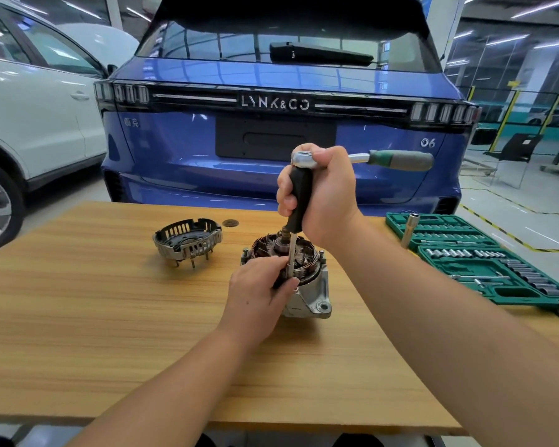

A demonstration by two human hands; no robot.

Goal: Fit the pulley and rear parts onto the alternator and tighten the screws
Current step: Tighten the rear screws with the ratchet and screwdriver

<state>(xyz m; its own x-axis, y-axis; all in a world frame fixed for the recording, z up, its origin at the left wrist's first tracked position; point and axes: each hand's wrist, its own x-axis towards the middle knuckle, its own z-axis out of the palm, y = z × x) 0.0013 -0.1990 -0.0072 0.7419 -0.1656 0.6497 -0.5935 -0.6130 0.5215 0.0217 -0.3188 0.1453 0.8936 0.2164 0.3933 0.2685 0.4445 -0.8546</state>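
Observation:
The alternator (307,298) stands on the wooden table (110,317) with its copper windings facing up and its rear open. My right hand (320,195) grips the black handle of a driver (299,201) held upright over it, with a ratchet (397,159) fitted on top, its green-grey handle pointing right. The driver's steel shaft runs down to the alternator's near rim. My left hand (259,291) pinches the lower end of that shaft against the alternator. The rear housing (188,241), a slotted metal cover with studs, lies apart to the left.
An open green socket set case (484,262) lies at the table's right edge, with a long socket (409,230) standing upright by it. A small round disc (230,223) lies near the table's far edge. A blue car (271,124) is parked close behind the table, a white car at left.

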